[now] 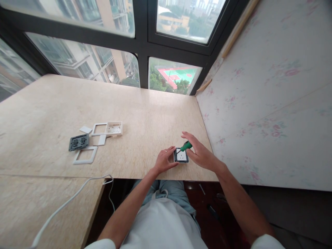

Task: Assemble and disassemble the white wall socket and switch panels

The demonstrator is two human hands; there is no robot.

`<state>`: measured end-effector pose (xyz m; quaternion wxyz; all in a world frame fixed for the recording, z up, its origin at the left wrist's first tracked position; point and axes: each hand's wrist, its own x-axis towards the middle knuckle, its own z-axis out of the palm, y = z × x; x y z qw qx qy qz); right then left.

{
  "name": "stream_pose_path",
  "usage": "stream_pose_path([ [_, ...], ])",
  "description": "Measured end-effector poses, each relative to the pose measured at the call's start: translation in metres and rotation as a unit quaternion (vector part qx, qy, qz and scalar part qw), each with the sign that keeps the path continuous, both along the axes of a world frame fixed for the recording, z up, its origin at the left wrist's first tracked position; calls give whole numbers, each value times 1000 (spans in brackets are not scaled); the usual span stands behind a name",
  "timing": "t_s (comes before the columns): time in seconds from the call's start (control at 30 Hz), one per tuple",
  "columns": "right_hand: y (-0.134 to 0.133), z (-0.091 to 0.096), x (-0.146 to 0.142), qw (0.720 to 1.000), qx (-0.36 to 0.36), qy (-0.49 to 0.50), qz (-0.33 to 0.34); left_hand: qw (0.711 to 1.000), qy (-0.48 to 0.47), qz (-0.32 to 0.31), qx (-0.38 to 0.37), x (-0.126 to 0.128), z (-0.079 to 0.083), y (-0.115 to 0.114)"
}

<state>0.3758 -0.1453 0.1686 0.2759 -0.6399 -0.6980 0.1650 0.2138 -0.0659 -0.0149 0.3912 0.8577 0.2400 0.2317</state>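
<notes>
A small wall socket [181, 156] with a white face and dark frame lies near the front edge of the marble counter [145, 114]. My left hand [164, 160] grips its left side, fingers closed on it. My right hand [198, 150] holds a green-handled screwdriver [185, 146], whose tip points down-left onto the socket's upper left part.
To the left lie a dark socket insert [78, 142], a white frame [85, 155], a white back box with frame [108, 128] and small white covers. A white cable [70, 199] runs over the lower left slab. A window stands behind, a flowered wall at the right.
</notes>
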Motion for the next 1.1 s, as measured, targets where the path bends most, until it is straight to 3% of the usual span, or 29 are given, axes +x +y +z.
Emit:
stream_pose_path([
  [0.13, 2, 9, -1, 998, -65, -1, -9, 1000, 1, 0, -1, 0, 0, 0],
  [0.2, 6, 14, -5, 992, -80, -85, -55, 1000, 1, 0, -3, 0, -1, 0],
  [0.3, 10, 17, -12, 957, -81, -239, -145, 1000, 1, 1, -5, 0, -2, 1],
  [0.4, 9, 19, -16, 932, -72, -307, -177, 1000, 2, -1, -5, 0, -2, 1],
  [0.53, 5, 20, -9, 954, -62, -266, -121, 1000, 8, -4, 0, 0, 0, 2],
  [0.63, 3, 14, -1, 984, -14, -173, -35, 1000, 8, -1, 2, 0, 1, 1],
  [0.73, 4, 5, 1, 993, 37, -109, 26, 1000, 5, -1, 2, 0, 0, 1],
  [0.83, 6, 0, -1, 994, 53, -99, 14, 1000, 5, 1, 2, 0, -1, 1],
  [0.93, 7, -3, -4, 987, 55, -152, -26, 1000, 6, 4, 3, 1, -2, 1],
  [1.1, 8, 1, -7, 972, 0, -209, -106, 1000, 7, 5, 1, 0, -3, 1],
])
